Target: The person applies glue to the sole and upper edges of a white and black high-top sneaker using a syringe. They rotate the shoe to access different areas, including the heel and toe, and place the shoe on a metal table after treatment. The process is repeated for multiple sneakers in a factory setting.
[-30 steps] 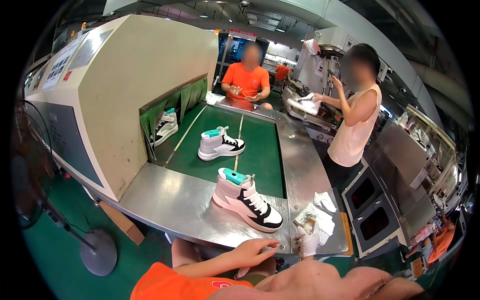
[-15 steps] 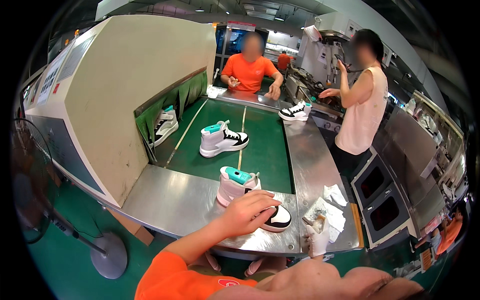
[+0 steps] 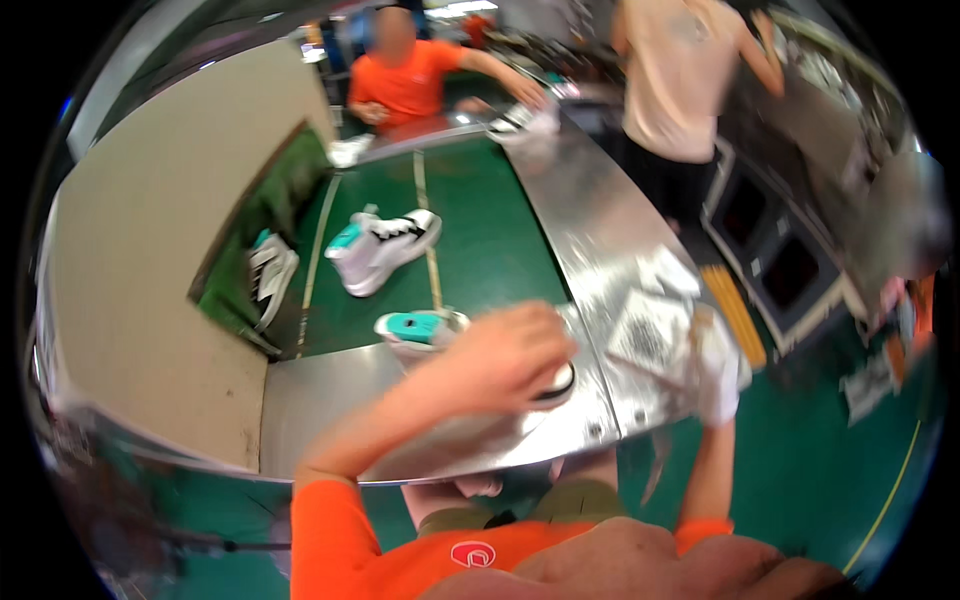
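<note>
Green-floored workshop (image 3: 820, 440), motion blur over much of the view. Beige machine housing (image 3: 150, 260) fills the left of the frame, green strip curtain (image 3: 285, 190) hanging at its opening. Green conveyor belt (image 3: 485, 225) sits centre, pale stripes across it, steel worktop (image 3: 325, 410) along its near and right edges.

Near high-top sneaker (image 3: 403, 349): white and black, on the steel just below frame centre, heel left, toe right, turquoise insert (image 3: 412, 326) in the collar. Left hand (image 3: 515, 355) is over its front half, fingers bent and bunched; toe shows below the hand. Can't tell whether it's gripping or just resting there.

Right hand (image 3: 717, 380), white glove, right of centre at the edge of a white pad (image 3: 645, 335) with dark smudges. Finger pose too blurred, can't tell if it's holding anything. White cloth (image 3: 667, 272) just above the pad, yellow-brown strip (image 3: 735, 315) to the right.

Second sneaker (image 3: 375, 255) on the belt, left of centre, turquoise in its collar too. Third one (image 3: 270, 280) at the curtain, partly covered. Co-worker in orange (image 3: 405, 85), top centre, one arm stretched to another sneaker (image 3: 513, 122) at the worktop's far corner. Person in a pale sleeveless top (image 3: 680, 80) upper right, beside a cabinet with two dark windows (image 3: 750, 220)
</note>
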Available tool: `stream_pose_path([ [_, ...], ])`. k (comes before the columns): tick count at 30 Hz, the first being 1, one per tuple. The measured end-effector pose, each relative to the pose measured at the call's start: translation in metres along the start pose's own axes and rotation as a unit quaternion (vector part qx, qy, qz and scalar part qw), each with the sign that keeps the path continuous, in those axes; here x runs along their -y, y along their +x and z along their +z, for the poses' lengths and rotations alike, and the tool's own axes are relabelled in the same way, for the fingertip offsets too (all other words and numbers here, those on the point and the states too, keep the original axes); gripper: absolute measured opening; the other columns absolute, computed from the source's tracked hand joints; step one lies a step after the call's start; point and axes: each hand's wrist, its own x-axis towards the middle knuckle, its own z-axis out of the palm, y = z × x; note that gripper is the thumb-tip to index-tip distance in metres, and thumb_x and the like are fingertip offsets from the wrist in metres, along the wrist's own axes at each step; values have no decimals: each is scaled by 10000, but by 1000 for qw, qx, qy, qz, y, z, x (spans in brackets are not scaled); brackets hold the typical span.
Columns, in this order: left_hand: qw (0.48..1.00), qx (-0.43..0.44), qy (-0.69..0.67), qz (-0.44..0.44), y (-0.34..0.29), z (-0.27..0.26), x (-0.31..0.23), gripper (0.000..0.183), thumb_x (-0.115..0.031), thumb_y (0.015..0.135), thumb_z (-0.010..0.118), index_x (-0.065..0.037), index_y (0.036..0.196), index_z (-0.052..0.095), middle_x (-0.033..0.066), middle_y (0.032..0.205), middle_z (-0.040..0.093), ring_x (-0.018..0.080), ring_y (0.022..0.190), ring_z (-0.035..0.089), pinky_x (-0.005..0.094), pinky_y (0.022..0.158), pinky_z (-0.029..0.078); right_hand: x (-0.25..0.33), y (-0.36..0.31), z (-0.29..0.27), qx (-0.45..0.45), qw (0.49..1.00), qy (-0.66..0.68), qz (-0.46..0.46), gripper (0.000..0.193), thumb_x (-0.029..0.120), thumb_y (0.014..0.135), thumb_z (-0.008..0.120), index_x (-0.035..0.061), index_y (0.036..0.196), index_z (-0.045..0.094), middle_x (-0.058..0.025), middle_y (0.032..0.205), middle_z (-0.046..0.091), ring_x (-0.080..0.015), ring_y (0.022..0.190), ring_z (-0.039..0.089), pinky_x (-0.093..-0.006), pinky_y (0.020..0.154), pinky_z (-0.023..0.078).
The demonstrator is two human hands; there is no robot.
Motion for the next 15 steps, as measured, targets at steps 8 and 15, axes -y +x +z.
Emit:
stream_pose_path([
  [8, 954, 279, 70, -90, 172, 107, 103, 276, -124, 875, 565, -63, 1138, 625, 162, 1010, 683, 356, 976, 638, 447, 815, 510, -29, 121, -77, 39, 959, 259, 105, 361, 458, 942, 532, 106, 1014, 568, -158, 998, 631, -223, 699, 638, -295, 534, 488],
  [15, 980, 172, -27, -93, 169, 265, 204, 554, -181, 750, 725, -91, 1276, 577, 195, 1115, 588, 393, 933, 624, 422, 866, 499, -75, 153, -60, 95, 862, 451, 210, 457, 546, 877, 568, 110, 1002, 626, -101, 924, 638, -232, 627, 506, -325, 542, 396],
])
